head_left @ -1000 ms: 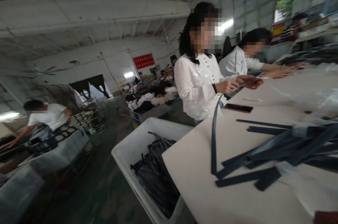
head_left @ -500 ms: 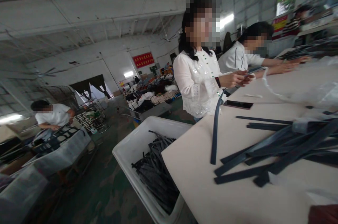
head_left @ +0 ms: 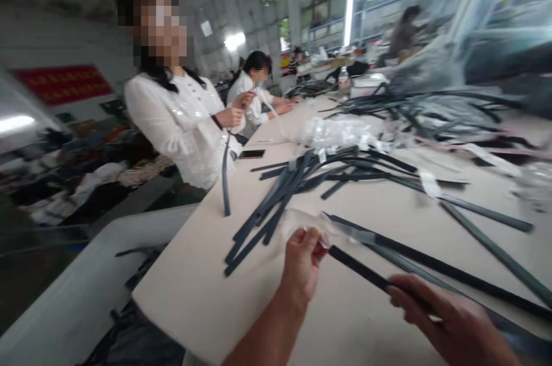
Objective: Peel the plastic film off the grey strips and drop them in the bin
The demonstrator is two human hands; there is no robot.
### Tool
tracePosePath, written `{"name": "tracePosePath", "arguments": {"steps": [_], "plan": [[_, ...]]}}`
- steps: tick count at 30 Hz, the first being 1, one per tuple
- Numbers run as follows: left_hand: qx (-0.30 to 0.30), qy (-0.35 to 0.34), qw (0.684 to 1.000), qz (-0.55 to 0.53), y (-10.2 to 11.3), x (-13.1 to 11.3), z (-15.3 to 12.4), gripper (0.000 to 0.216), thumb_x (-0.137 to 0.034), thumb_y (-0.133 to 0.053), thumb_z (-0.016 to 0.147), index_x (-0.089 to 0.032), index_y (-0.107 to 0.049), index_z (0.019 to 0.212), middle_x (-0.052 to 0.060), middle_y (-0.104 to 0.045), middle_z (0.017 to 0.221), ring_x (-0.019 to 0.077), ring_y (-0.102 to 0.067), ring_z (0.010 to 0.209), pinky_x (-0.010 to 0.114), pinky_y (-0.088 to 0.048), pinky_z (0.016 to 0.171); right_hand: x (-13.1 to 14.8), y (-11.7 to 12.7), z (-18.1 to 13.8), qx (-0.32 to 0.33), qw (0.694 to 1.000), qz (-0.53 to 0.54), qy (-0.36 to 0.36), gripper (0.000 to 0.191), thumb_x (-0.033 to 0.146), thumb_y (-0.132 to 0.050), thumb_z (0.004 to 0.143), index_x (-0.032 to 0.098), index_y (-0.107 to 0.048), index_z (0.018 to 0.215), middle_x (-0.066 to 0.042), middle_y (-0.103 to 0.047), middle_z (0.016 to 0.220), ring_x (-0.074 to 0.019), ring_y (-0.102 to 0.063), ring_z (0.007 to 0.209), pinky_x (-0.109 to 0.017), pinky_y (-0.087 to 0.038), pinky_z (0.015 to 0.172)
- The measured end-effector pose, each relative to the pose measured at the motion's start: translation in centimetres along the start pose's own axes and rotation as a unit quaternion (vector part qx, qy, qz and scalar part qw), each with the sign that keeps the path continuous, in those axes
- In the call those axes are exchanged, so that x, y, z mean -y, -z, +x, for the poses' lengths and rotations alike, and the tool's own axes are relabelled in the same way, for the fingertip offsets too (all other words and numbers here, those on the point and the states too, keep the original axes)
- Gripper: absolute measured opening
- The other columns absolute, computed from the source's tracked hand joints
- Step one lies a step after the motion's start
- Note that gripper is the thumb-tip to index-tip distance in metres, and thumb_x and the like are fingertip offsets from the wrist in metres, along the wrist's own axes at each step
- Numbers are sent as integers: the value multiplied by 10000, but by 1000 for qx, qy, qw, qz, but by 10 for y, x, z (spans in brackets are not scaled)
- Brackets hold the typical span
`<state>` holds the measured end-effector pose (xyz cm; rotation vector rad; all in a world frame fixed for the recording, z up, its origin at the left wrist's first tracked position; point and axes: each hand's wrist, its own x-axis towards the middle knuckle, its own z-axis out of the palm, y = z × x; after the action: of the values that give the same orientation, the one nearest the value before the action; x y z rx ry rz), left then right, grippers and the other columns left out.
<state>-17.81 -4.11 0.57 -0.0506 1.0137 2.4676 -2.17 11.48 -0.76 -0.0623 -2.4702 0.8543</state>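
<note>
My left hand is closed in a pinch on a thin piece of clear plastic that spreads out behind the fingers. My right hand grips a dark strip, whose far end comes up close to my left fingertips. I cannot tell whether that end touches the plastic. Just behind, longer dark strips lie slantwise on the pale table, with a translucent wrap near one end. A loose bundle of dark strips rests farther back.
A white bin with dark strips stands beside the table's left edge. Crumpled clear plastic, a phone and more strips lie on the table. A co-worker in white stands at the far left side, another person beyond.
The view has swung right and down over the table. Both my hands have come into view, holding plastic and a strip. The co-worker's hands have risen slightly.
</note>
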Motion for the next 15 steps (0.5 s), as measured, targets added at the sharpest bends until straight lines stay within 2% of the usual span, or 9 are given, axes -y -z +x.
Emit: {"name": "tracePosePath", "arguments": {"steps": [3,7,11,15], "plan": [[-18,19,1000,10,3,1,-1,386,-318,-941,522,-144,-655,715,9,-702,698,104,-642,654,204,-528,658,12,2,4,28,999,32,-18,196,363,-485,988,244,-618,910,27,-670,664,-128,-648,530,-191,-502,462],[-27,23,999,34,4,2,-5,396,-341,-938,526,-147,-670,744,24,-714,723,115,-658,672,218,-555,658,18,4,10,9,998,42,-53,178,321,-477,982,228,-606,903,17,-648,681,-130,-624,556,-197,-476,470],[-23,4,999,44,6,1,-5,411,-370,-938,515,-146,-647,701,-5,-668,661,95,-616,611,225,-566,648,16,7,10,6,997,35,-65,186,319,-472,979,223,-602,887,21,-639,680,-132,-598,567,-217,-448,503],[-4,-16,998,53,9,1,-3,382,-370,-908,588,-151,-597,626,-39,-597,611,65,-556,568,205,-553,642,14,5,8,24,998,14,-63,174,308,-486,973,228,-609,879,35,-640,680,-126,-594,576,-230,-422,546]]}}
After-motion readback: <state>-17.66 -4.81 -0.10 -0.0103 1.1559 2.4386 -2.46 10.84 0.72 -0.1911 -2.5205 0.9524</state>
